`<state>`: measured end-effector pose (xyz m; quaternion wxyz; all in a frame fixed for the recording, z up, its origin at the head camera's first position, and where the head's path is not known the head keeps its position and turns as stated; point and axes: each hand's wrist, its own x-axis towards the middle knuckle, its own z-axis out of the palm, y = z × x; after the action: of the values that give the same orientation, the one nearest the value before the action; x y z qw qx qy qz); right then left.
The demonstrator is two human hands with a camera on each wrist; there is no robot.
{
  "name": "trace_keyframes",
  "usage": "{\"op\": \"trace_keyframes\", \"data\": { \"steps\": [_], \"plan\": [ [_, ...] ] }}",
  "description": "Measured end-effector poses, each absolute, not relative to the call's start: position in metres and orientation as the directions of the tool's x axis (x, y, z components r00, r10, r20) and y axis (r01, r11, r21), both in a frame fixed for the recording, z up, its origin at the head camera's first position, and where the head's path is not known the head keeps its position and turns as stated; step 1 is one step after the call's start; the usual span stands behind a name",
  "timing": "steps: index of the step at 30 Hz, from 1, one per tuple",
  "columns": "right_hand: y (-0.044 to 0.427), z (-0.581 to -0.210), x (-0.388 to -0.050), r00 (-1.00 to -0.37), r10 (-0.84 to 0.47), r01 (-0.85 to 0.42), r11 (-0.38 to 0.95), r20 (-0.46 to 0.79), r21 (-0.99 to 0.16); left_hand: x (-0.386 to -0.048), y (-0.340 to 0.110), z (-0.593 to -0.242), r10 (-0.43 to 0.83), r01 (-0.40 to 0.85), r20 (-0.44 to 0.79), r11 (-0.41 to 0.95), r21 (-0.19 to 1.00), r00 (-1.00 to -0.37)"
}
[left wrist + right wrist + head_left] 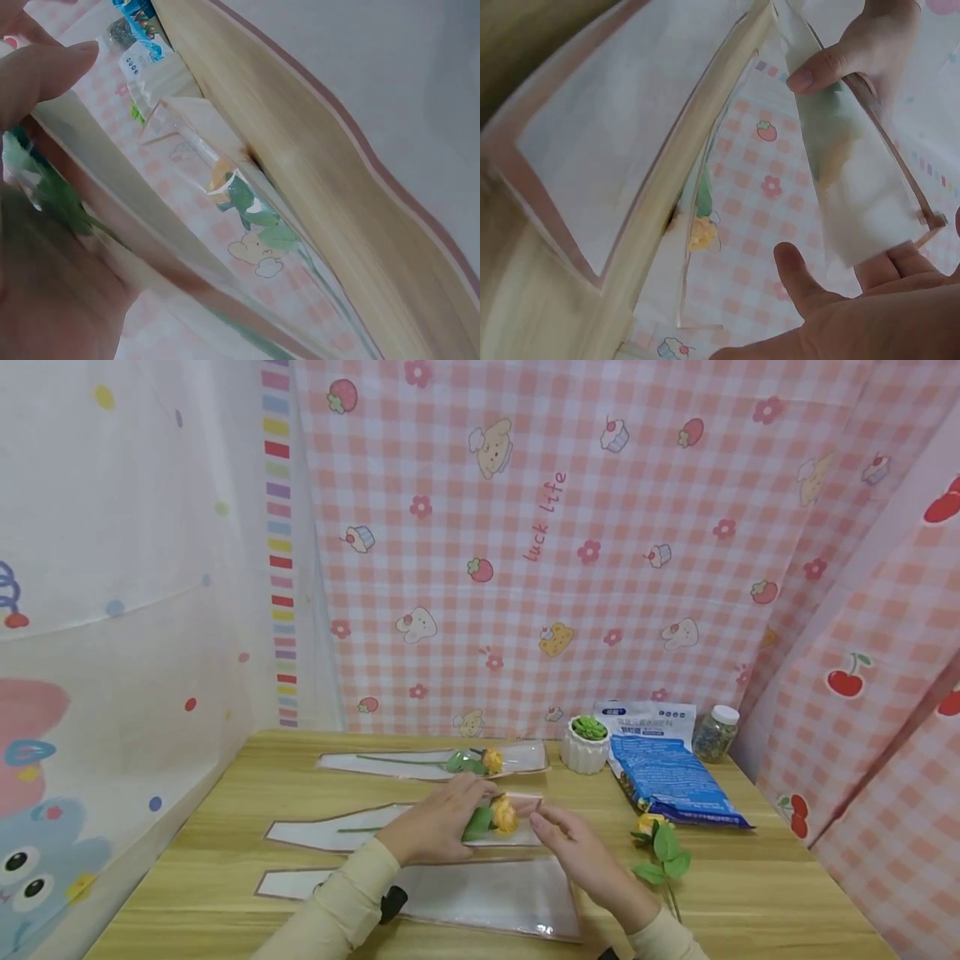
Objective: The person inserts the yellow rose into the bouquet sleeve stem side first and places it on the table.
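below "luck life" lettering (545, 517), the left hand (441, 820) pinches a flower sleeve (866, 206), right hand (588, 860) spread loosely

Head view: taken from above the table (750, 893), facing forward and down toward the checked curtain (450, 468), at the widest range. Left wrist view: close beside the left hand (64, 277), steeply tilted, facing the curtain. Right wrist view: close at the right hand (862, 311), likewise tilted. All three share the curtain and the farthest rose sleeve (420, 770).
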<state>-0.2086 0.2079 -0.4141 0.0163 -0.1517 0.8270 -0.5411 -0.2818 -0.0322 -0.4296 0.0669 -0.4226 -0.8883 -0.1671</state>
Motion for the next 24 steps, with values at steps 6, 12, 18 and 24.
{"op": "trace_keyframes", "data": {
  "steps": [6, 12, 18, 24],
  "plan": [
    [0.205, -0.418, -0.209, -0.945, -0.310, -0.214, 0.357, 0.101, -0.909, -0.282, -0.028, -0.433, 0.734, 0.783, 0.275, 0.583, 0.216, -0.621],
    [0.204, -0.420, -0.210, -0.947, -0.314, -0.187, 0.365, 0.068, -0.912, -0.281, -0.021, -0.435, 0.752, 0.800, 0.274, 0.578, 0.161, -0.599],
    [0.206, -0.421, -0.210, -0.941, -0.333, -0.182, 0.352, 0.058, -0.918, -0.280, -0.018, -0.436, 0.762, 0.809, 0.280, 0.574, 0.124, -0.584],
    [0.206, -0.424, -0.212, -0.948, -0.308, -0.178, 0.301, 0.082, -0.937, -0.282, -0.030, -0.443, 0.740, 0.795, 0.293, 0.574, 0.195, -0.606]
  ]
}}
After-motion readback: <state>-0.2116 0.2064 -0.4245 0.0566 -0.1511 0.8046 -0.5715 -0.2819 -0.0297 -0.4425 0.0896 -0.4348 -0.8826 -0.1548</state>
